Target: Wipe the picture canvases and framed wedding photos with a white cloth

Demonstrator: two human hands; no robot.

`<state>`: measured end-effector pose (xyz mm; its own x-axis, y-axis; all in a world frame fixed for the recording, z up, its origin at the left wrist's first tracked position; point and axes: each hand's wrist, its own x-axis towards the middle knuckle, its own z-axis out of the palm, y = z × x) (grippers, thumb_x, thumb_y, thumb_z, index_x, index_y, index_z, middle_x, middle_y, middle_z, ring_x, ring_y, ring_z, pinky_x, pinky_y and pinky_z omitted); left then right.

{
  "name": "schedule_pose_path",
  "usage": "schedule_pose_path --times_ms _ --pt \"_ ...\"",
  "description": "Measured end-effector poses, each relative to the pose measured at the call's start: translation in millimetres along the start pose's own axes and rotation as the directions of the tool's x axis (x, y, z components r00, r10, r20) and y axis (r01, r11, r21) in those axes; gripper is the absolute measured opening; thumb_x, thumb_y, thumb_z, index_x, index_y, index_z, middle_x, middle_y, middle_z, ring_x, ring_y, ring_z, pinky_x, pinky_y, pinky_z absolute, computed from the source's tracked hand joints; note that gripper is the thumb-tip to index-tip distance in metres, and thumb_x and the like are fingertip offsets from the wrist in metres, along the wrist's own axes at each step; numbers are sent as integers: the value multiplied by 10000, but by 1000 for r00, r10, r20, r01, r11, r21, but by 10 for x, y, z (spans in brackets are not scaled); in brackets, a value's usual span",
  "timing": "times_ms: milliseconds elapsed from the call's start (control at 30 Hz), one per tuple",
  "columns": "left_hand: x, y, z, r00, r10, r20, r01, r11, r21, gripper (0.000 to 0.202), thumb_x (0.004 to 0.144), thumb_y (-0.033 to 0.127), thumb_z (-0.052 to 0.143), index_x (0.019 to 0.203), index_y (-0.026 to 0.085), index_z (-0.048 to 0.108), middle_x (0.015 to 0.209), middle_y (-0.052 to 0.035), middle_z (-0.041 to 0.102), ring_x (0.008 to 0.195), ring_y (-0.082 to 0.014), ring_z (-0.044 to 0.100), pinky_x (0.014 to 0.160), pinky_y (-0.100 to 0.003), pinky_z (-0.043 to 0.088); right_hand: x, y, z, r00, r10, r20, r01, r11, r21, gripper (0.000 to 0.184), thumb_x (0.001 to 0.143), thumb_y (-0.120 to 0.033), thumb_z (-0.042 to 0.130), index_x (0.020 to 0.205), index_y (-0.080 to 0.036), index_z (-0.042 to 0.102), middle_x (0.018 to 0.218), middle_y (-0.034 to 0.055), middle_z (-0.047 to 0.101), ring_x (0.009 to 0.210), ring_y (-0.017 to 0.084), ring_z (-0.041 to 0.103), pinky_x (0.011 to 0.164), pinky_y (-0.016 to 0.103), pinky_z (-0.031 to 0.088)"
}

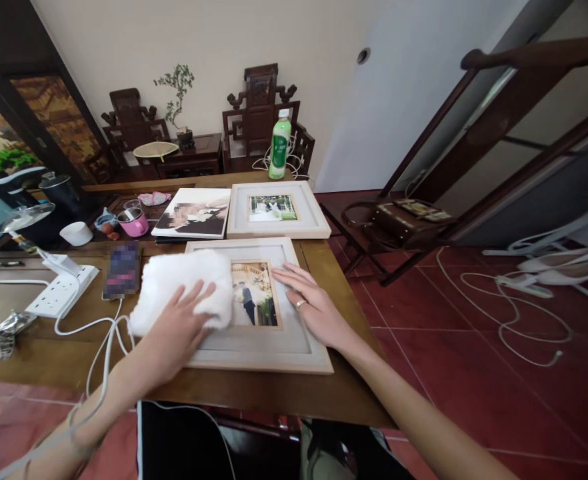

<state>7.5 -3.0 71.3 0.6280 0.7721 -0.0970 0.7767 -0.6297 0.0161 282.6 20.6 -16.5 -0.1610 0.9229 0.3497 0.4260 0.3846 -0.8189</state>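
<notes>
A light wooden picture frame (269,359) lies flat near the table's front edge, with a photo of a couple in its middle. Over its left part is spread a white fluffy cloth (174,283), which covers the frame's left side and reaches onto the table. My left hand (181,323) rests palm down on the cloth, fingers spread. On the frame's right side lies my right hand (309,300), its fingers stretched out flat beside the photo and a ring on one finger.
Behind are a second framed photo (314,217), a photo board (194,230) and a green bottle (279,147). To the left are a phone (123,270), a white power strip (64,290) with cables and a pink cup (134,223). A chair holding a brown bag (404,223) stands right.
</notes>
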Motion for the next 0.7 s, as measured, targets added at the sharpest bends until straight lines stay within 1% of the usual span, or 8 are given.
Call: schedule_pose_path --times_ms 133,233,300,367,467,567,633,700 --pt "-506 458 -11 995 97 0 -96 986 -137 211 917 220 536 1022 286 706 1523 -27 351 1391 -267 345 1131 -483 315 0 -6 9 1000 -1 -19 2 1000 10 403 894 -186 435 1235 -272 631 1340 50 588 1376 237 370 1157 553 256" --pt "-556 676 46 975 215 -50 -220 962 -161 154 897 283 589 974 279 721 1541 -28 308 1400 -282 323 1148 -474 286 -2 -7 -1 1000 -5 -18 5 1000 2 414 882 -171 436 1235 -261 633 1340 56 588 1377 241 370 1158 553 255" --pt "-408 690 89 978 198 -73 -207 967 -147 180 900 241 576 1012 256 715 1545 -57 294 1411 -294 290 1146 -484 284 -3 -2 -13 1000 -8 -6 8 1000 -8 422 877 -166 436 1241 -258 629 1345 56 584 1376 244 371 1156 559 255" --pt "-162 594 120 991 113 -78 -123 984 -126 252 907 181 540 1108 234 683 1541 -89 301 1415 -300 275 1133 -493 301 -3 6 -24 1000 -18 8 18 1000 -15 426 878 -168 436 1251 -257 621 1349 55 581 1375 247 371 1154 568 254" --pt "273 328 145 996 7 -85 -11 998 -56 313 922 170 501 1210 188 624 1537 -135 300 1418 -322 256 1119 -501 314 -1 19 -27 999 -32 18 33 999 -22 432 881 -168 433 1263 -259 610 1354 51 578 1376 246 370 1150 575 258" --pt "665 67 163 985 -64 -161 72 996 45 330 944 245 497 1250 174 597 1546 -151 274 1429 -344 213 1133 -520 267 0 24 -17 999 -30 13 31 999 -33 435 883 -164 425 1264 -262 610 1350 47 581 1377 242 368 1153 574 255" --pt "847 -31 164 978 -86 -188 107 989 100 348 944 261 503 1273 178 580 1552 -147 260 1432 -356 196 1137 -546 239 0 22 -9 1000 -26 6 26 999 -38 437 882 -160 422 1263 -259 612 1348 48 583 1377 240 368 1156 569 253" --pt "924 -35 142 986 -65 -153 86 986 140 329 934 221 508 1249 183 595 1555 -135 260 1430 -361 202 1126 -574 240 -1 17 -5 1000 -25 2 25 999 -40 440 877 -155 425 1260 -260 614 1346 48 584 1376 239 371 1156 565 257"
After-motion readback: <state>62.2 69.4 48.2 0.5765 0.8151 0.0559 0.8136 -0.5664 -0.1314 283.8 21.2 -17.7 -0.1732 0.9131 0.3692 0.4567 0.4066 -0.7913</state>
